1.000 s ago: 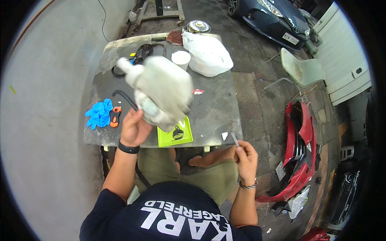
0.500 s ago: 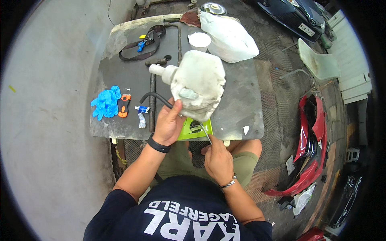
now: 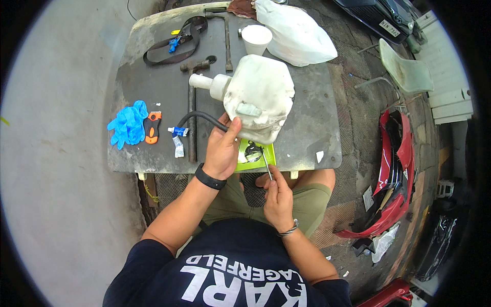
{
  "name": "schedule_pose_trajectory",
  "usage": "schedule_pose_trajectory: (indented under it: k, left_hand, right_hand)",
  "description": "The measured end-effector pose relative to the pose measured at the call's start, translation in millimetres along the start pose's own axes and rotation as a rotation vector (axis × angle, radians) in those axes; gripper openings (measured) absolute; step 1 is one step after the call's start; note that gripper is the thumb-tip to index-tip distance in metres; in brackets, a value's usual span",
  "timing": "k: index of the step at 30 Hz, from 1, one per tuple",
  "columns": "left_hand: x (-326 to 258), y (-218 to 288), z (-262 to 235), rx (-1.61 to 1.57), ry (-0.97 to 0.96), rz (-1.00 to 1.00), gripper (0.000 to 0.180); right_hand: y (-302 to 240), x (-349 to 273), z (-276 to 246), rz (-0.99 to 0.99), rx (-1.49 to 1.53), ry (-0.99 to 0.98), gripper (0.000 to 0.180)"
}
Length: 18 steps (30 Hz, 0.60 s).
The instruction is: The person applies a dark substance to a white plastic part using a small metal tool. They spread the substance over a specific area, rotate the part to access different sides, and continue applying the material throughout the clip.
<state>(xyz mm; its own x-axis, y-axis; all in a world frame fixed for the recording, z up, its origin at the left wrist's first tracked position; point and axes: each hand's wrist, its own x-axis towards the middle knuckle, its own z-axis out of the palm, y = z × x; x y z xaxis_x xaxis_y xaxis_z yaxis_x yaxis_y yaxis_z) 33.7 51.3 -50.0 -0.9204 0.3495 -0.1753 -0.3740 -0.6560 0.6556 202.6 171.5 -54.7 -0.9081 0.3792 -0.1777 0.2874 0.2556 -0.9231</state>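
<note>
White container (image 3: 262, 87), tool (image 3: 266, 162), in curled hands (image 3: 222, 153) (image 3: 279, 203)

**Head-worn fisheye, aimed down at the grip**

My feed comes from the left lens on the wearer's head, looking steeply down and forward over the dark shirt (image 3: 225, 256). It sits near enough that the left hand (image 3: 221, 153) and right hand (image 3: 279, 199) fall close to mid-view, with forearms (image 3: 176, 212) entering below the grip. The coverage is wide: I get the tabletop (image 3: 312, 123) around and beyond the grip, a pale wall (image 3: 56, 128) left of it, floor (image 3: 358, 123) to its right. Straight edges bow toward the rim.
</note>
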Motion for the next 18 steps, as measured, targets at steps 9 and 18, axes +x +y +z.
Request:
schedule_pose_trajectory:
  k: [9,18]
  left_hand:
    - [-0.2,-5.2,-0.7,0.012,0.010,0.037,0.048]
    - [1.5,-3.5,-0.5,0.006,-0.004,0.027,0.047]
  right_hand:
    - [10.3,-2.1,20.5,0.031,0.168,-0.034,0.040]
    - [9.7,9.2,11.1,0.276,0.521,-0.167,0.038]
